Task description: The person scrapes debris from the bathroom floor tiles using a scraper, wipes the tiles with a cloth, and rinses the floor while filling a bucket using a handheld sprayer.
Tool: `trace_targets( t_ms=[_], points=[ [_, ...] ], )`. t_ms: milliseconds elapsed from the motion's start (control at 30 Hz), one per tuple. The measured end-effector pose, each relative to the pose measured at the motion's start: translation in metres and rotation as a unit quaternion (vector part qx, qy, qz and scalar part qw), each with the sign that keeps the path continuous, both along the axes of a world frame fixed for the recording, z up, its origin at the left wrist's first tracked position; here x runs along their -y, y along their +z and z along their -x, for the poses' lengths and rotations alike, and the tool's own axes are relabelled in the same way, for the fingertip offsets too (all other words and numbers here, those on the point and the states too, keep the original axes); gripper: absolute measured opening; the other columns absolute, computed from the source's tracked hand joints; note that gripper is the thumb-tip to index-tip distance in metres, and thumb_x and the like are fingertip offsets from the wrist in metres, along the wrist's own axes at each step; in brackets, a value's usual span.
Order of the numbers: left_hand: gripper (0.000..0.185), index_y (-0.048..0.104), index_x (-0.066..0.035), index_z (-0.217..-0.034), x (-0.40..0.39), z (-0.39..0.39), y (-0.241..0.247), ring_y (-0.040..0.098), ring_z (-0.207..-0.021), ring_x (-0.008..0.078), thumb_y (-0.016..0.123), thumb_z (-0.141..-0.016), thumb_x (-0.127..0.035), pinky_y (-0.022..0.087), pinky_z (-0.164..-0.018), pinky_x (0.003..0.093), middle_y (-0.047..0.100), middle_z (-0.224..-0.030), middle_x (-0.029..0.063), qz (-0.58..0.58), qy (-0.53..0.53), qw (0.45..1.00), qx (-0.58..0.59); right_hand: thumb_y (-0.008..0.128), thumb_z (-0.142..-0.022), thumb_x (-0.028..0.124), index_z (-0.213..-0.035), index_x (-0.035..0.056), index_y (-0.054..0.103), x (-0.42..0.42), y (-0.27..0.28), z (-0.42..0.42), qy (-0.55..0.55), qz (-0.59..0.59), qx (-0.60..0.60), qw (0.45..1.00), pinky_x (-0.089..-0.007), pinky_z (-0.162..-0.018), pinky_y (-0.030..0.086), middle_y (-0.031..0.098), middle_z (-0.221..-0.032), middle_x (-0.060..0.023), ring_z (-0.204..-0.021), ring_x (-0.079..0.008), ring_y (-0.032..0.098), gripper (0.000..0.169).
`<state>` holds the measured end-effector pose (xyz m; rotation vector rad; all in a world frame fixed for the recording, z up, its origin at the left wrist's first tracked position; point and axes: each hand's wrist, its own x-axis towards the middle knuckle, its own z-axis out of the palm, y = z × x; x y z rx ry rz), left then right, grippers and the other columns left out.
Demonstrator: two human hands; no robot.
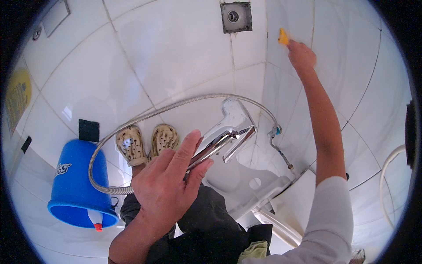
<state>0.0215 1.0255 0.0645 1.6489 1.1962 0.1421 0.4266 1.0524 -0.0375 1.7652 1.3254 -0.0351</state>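
My left hand (pixel 168 178) grips the handle of a chrome bidet sprayer (pixel 227 128); its head points up and right over the floor. From the handle a flexible metal hose (pixel 158 110) loops left, then arches across to an angle valve (pixel 275 131) on the wall. My right hand (pixel 302 56), arm stretched out, holds a small yellow tool (pixel 283 37) against or close to the tiled wall (pixel 336 72) at the upper right. The tool is blurred, so its exact kind cannot be told, nor whether water leaves the sprayer.
A square floor drain (pixel 235 17) lies at the top. At left are a blue bucket (pixel 79 168) with a red-capped bottle (pixel 96 219) and a dark green scouring pad (pixel 89 130). The toilet (pixel 237 184) stands close by at lower centre, beside beige clogs (pixel 132 145) on the wearer's feet.
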Motion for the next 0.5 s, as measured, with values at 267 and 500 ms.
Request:
trace_targets(
  t_ms=[267, 500],
  points=[
    [0.04, 0.057, -0.011, -0.104, -0.001, 0.01, 0.004, 0.047, -0.045, 0.014, 0.065, -0.068, -0.026, 0.037, -0.039, 0.0264, 0.046, -0.056, 0.0006, 0.005, -0.003, 1.0, 0.009, 0.047, -0.079, 0.02, -0.092, 0.0131, 0.056, -0.013, 0.009, 0.003, -0.015, 0.027, -0.007, 0.999, -0.0378, -0.064, 0.047, 0.06, -0.084, -0.007, -0.079, -0.0241, 0.058, 0.017],
    [0.042, 0.055, -0.012, -0.105, 0.004, 0.01, 0.008, 0.05, -0.048, 0.0153, 0.065, -0.067, -0.025, 0.039, -0.042, 0.0269, 0.049, -0.059, 0.0019, 0.041, -0.024, 0.998, 0.036, 0.046, -0.079, 0.023, -0.089, 0.0132, 0.057, 0.029, 0.022, 0.002, -0.028, 0.014, -0.016, 0.999, -0.0389, -0.064, 0.047, 0.06, -0.085, -0.0082, -0.079, -0.0245, 0.059, 0.018]
  ],
)
